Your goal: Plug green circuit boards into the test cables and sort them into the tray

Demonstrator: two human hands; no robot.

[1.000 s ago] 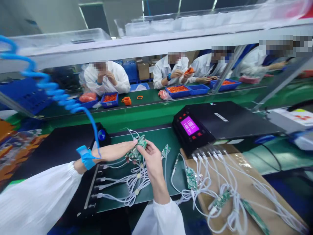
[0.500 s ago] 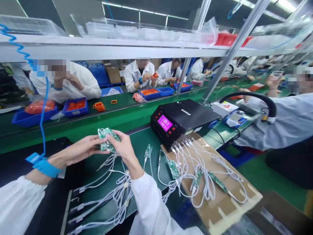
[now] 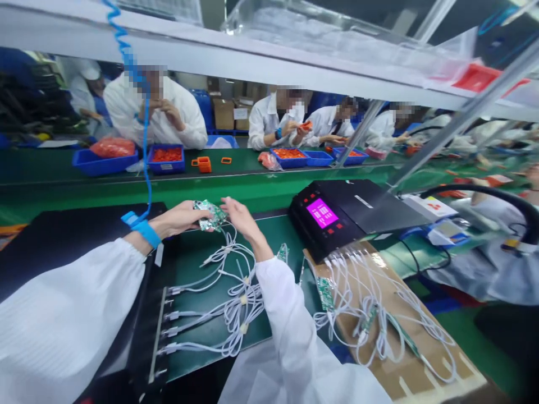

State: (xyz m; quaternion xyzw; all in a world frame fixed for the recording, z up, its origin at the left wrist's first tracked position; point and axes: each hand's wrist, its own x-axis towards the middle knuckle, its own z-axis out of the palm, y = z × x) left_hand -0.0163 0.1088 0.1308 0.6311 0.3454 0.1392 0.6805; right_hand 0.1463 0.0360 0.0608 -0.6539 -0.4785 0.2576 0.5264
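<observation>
My left hand point(image 3: 179, 218) holds a small stack of green circuit boards point(image 3: 209, 215) above the dark green mat point(image 3: 210, 292). My right hand point(image 3: 238, 216) touches the right end of that stack, fingers curled at its edge. A blue wrist strap point(image 3: 145, 231) with a coiled blue cord point(image 3: 138, 95) sits on my left wrist. White cables point(image 3: 236, 297) with plugs lie under both hands, running to a black strip point(image 3: 154, 331) at the mat's left edge.
A black tester with a pink screen point(image 3: 322, 213) stands to the right. A cardboard sheet point(image 3: 412, 370) carries more boards and white cables. Co-workers in white coats sit behind a green conveyor point(image 3: 105, 188) with blue trays point(image 3: 168, 160) of orange parts. Another person's sleeve point(image 3: 497, 275) is at far right.
The camera swung left and down. Both hands stayed on the stack of boards, which moved a little away from me. My right hand loosened to the stack's right end.
</observation>
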